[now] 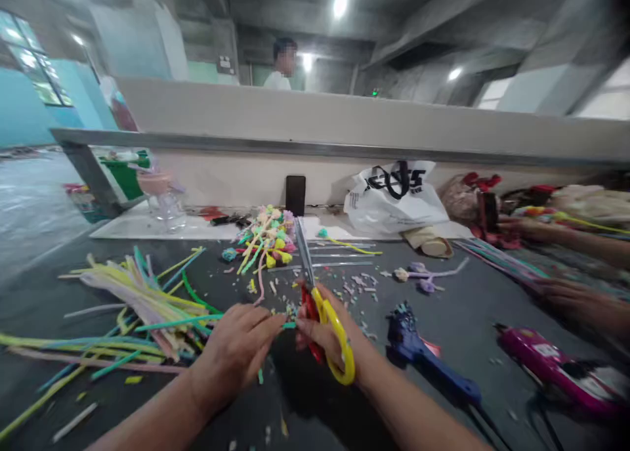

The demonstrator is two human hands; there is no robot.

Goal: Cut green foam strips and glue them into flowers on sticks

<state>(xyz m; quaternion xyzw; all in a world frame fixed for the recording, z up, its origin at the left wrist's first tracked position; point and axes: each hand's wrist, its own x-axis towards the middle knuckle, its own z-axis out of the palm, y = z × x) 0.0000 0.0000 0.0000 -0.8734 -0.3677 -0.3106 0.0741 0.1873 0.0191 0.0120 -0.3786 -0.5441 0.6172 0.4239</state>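
My left hand (235,343) is closed around a teal pipe cleaner (170,323), whose one end sticks out left. Its other end shows in the short gap between my hands, close to my right fingertips. Scissors (304,254) with a yellow and a red handle are in my right hand (322,329), blades pointing away from me. Whether the right fingertips also touch the pipe cleaner, I cannot tell. Left of my hands lies a loose heap of pastel pipe cleaners (132,293). Beyond the scissors is a pile of fuzzy flower-like pieces (268,234). Small cut bits (359,287) are scattered about.
A blue glue gun (428,359) and a magenta tool (551,359) lie at right. Purple fuzzy stems (428,277) rest farther back. A phone (296,195), a white bag (396,198) and a plastic cup (165,198) stand along the back. A co-worker's hand (581,303) is at far right.
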